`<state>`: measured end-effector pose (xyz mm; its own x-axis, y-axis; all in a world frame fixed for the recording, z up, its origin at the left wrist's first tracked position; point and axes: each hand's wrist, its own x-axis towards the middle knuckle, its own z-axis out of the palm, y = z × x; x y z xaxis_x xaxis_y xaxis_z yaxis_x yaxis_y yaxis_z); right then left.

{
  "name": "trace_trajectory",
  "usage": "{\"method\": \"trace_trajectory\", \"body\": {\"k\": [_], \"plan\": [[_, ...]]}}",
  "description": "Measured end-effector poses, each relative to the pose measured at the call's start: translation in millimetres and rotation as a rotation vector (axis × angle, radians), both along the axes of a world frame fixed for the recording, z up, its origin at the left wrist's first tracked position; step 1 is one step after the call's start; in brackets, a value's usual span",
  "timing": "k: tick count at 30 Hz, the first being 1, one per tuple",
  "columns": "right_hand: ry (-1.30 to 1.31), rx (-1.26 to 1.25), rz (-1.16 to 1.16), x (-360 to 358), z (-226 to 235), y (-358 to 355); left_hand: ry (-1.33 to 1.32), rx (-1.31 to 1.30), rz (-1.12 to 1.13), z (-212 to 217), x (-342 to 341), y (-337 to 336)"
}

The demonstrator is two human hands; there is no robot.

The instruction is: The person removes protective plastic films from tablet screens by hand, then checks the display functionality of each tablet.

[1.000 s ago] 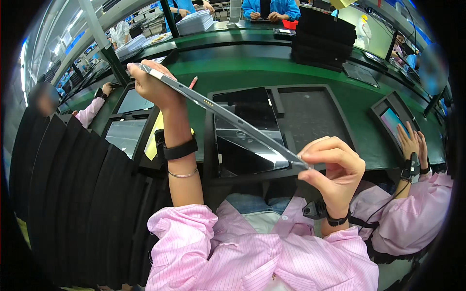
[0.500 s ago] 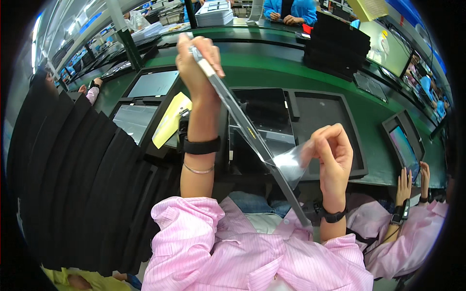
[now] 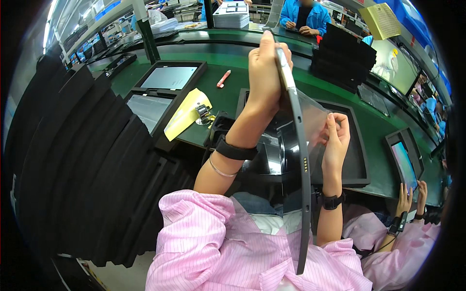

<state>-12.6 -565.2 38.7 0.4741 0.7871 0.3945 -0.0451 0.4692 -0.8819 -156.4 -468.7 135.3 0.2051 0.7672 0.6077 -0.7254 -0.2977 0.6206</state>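
Dark grey and thin, a tablet (image 3: 303, 155) stood on its edge, upright and slightly tilted, in the air over the near side of an open black tray (image 3: 360, 153), its lower end reaching past the tray toward the person's pink striped shirt (image 3: 199, 228). The left hand (image 3: 268, 72), above the tray, was wrapped round the tablet's top end, thumb on one side and fingers on the other. The right hand (image 3: 336, 138), over the tray's right part, had thumb and fingertips drawn together on a sheet of clear film (image 3: 310, 109) (so transparent that the background showed through it) spread beside the tablet. Left of the tray lay yellow paper (image 3: 184, 119); beyond its left corner, a red pen (image 3: 224, 79). To the tray's right, a co-worker's hands (image 3: 410, 196) touched a lit screen (image 3: 404, 160).
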Motion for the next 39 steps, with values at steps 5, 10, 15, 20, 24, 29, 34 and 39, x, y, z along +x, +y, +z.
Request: {"method": "trace_trajectory", "body": {"k": [5, 10, 15, 20, 24, 29, 34, 39], "plan": [[0.014, -0.026, 0.03, 0, -2, 1, 0.038, -0.051, 0.068, 0, -2, -1], [0.008, -0.028, 0.032, 2, -1, 8, 0.038, -0.089, 0.15, 1, -4, 11], [0.017, -0.011, 0.016, 4, 3, 7, -0.016, -0.052, 0.156, -3, -11, 27], [0.008, 0.019, 0.016, 4, 3, 3, 0.031, -0.035, 0.14, -6, -19, 26], [0.005, 0.039, 0.032, 2, 4, -1, 0.042, -0.013, 0.138, -9, -26, 27], [0.024, 0.085, 0.031, -1, 20, -3, -0.252, 0.058, -0.329, -29, -33, 62], [-0.178, 0.115, 0.061, 2, 64, 4, -0.287, 0.871, -0.882, -47, -31, 138], [-0.355, 0.136, 0.138, -26, 90, 13, -0.394, 1.219, -0.815, -34, -43, 150]]}}
